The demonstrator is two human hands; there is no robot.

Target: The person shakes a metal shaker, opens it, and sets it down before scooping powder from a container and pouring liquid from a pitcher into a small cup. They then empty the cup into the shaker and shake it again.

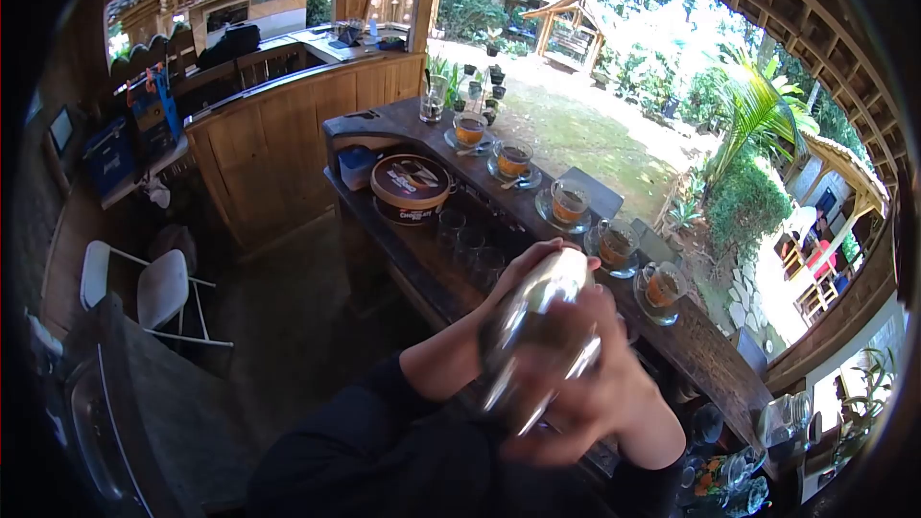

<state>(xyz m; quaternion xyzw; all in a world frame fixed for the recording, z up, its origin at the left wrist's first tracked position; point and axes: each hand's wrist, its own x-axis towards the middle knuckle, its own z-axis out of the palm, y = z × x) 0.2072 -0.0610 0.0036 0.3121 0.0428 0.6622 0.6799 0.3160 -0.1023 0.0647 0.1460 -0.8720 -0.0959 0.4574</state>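
Gripping a metal shaker (537, 336) with both hands above the long wooden counter (710, 350).

From my remote seat I see the counter running away from me, five glass cups of amber drink (569, 202) lined on saucers along its outer edge — probably set there for serving. A round chocolate tub (412, 184) sits nearer in. My left hand (523, 264) caps the shaker's top, my right hand (600, 403) wraps its body — both pressed tight, blurred.

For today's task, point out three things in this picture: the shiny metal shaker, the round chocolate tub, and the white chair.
metal shaker (532, 331), head view, on its shiny side.
chocolate tub (411, 182), head view, on its lid.
white chair (161, 290), head view, on its backrest.
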